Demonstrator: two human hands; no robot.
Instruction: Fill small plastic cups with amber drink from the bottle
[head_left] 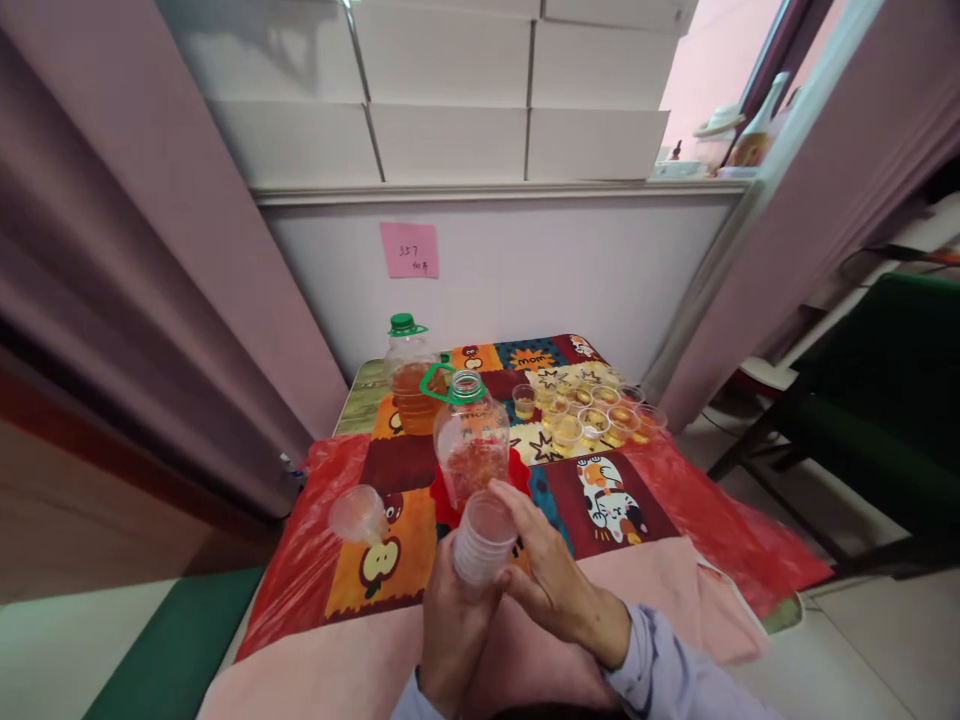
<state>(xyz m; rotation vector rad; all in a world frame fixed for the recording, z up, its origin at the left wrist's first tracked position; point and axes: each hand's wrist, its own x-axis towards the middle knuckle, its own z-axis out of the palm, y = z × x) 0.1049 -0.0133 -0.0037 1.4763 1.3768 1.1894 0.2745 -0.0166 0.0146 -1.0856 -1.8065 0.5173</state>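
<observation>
My left hand (456, 625) is wrapped round a stack of clear plastic cups (482, 540) low in the middle of the view. At the stack's right side is my right hand (551, 575), its fingers along the top cup's rim and its thumb lower down. Just beyond stands an uncapped clear plastic bottle (472, 440) with a green handle ring and some amber liquid. Behind it on the left is a fuller bottle (414, 385) with a green cap. A single clear cup (357, 515) is on the cloth to the left.
Several cups of yellow liquid (594, 422) stand close together at the table's back right. A patterned cloth (611, 500) and red plastic sheeting (300, 560) cover the table. A pink note (409, 250) is on the wall behind. A dark green chair (885, 400) stands at the right.
</observation>
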